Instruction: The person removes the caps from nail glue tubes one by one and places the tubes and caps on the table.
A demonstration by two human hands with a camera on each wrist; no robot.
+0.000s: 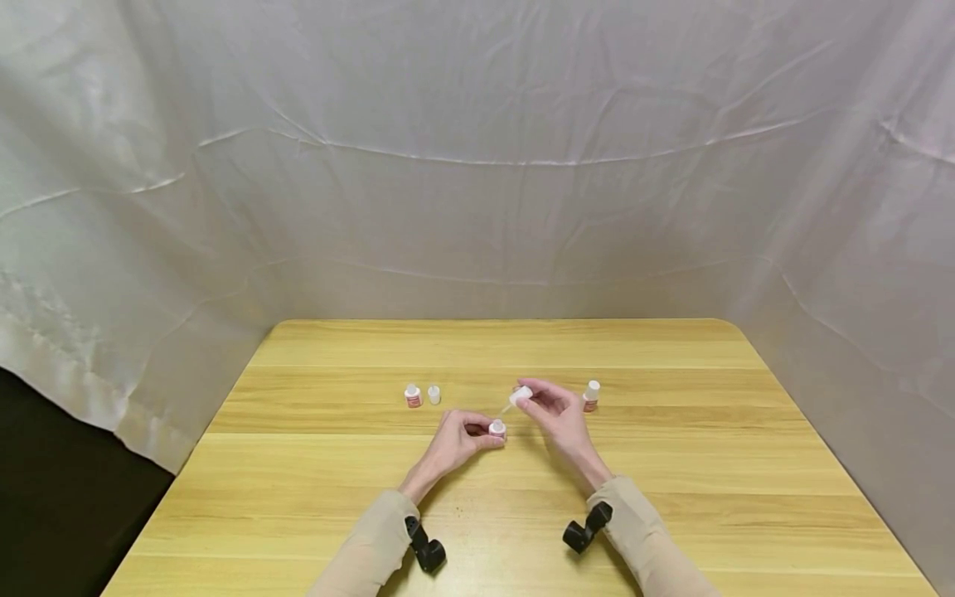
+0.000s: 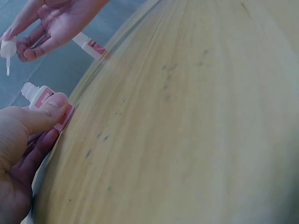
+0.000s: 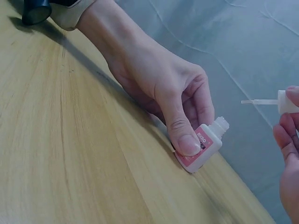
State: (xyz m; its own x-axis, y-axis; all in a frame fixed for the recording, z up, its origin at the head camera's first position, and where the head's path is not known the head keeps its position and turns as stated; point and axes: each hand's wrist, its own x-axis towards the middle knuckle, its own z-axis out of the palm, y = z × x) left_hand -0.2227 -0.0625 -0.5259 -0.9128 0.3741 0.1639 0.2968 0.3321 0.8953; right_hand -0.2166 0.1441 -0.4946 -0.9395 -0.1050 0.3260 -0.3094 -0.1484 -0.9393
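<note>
My left hand [image 1: 450, 445] grips a small white bottle [image 3: 211, 148] with a pink label between thumb and fingers, keeping it upright on the table. The bottle's neck is uncapped and threaded. Above it and slightly to the right, my right hand [image 1: 561, 421] pinches a white brush cap [image 2: 8, 48] by its top. A thin applicator stem [image 3: 259, 101] sticks out of the cap, pointing down toward the bottle mouth, its tip apart from the neck. In the left wrist view, the left thumb covers part of the label.
Left of my hands stands another bottle [image 1: 414, 397] without its cap, with a white cap [image 1: 434, 395] beside it. A third bottle [image 1: 591, 396], capped, stands just right of my right hand. The wooden table [image 1: 477, 348] ends at a grey curtain [image 1: 477, 232].
</note>
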